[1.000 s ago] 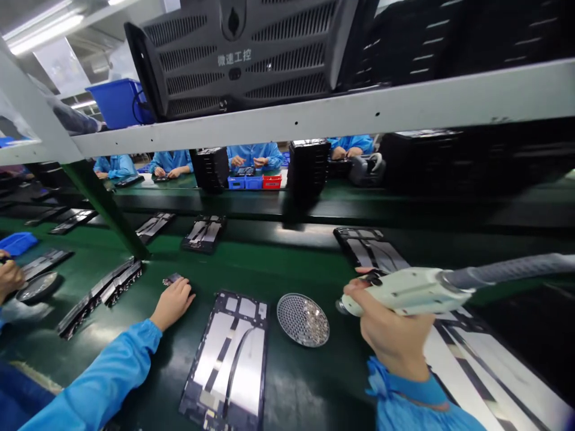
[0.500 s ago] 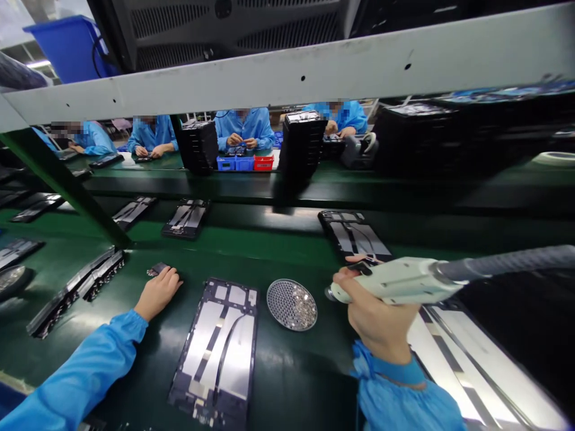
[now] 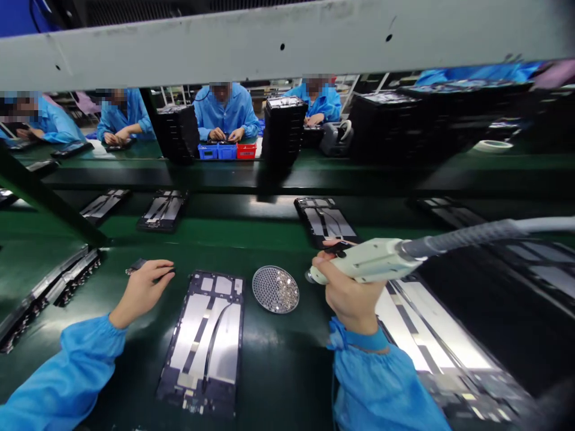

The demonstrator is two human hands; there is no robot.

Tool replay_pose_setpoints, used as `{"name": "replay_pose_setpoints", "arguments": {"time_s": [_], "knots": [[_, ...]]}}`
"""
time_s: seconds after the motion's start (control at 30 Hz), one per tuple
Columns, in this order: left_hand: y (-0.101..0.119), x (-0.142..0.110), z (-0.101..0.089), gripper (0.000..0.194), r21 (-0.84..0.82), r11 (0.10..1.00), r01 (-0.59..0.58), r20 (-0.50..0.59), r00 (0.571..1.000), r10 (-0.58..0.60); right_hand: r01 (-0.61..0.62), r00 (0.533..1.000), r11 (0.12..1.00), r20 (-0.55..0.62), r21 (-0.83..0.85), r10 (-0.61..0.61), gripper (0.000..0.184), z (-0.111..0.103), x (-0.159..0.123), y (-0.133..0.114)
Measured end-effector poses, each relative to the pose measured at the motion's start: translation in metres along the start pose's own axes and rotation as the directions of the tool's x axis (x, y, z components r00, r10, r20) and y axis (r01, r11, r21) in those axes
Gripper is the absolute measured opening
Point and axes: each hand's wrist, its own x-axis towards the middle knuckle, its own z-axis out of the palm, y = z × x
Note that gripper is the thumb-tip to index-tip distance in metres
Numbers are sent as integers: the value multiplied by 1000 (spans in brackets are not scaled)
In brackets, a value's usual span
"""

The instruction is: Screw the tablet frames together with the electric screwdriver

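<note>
The left hand [image 3: 142, 291] has its fingers curled and nearly closed, thumb and fingertips pinching a small dark piece [image 3: 169, 272]; another dark part [image 3: 135, 265] lies just beyond its knuckles. The right hand [image 3: 353, 302] wraps firmly around a pale power screwdriver [image 3: 371, 261], its tip aimed leftward, probably so the round dish [image 3: 275, 290] of screws sits within easy reach. Between the hands, nearer the wearer, an opened tablet [image 3: 204, 344] lies flat, likely set there so both can get at it. Right of the right hand, a grey hose [image 3: 471, 237] trails off (its stiffness could limit turning), and that forearm partly hides a second panel [image 3: 433, 326]. Left of the left hand lie dark strips [image 3: 51, 293]; ahead of both, a white beam [image 3: 224, 51] crosses the view, co-workers [image 3: 227, 114] beyond.
</note>
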Motion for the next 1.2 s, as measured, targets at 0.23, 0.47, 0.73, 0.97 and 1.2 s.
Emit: {"name": "replay_pose_setpoints", "arguments": {"time_s": [0.23,0.47,0.73,0.97,1.2], "knots": [[64,32,60,20,-329,944,-30,182,979,94,-21,999,999,37,-25,22,21,2,-3,-1],[75,51,99,13,-408,909,-87,215,958,188,11,999,1000,44,-6,-10,20,1,-2,0],[82,48,115,13,-413,898,-152,259,926,276,4,999,999,47,-54,-1,22,2,-3,2],[81,47,123,19,-301,898,-322,213,895,392,-43,997,996,66,-79,48,22,6,-3,-7],[80,41,132,25,-177,876,-449,195,856,478,-81,996,994,40,-76,84,24,9,-4,-7]]}}
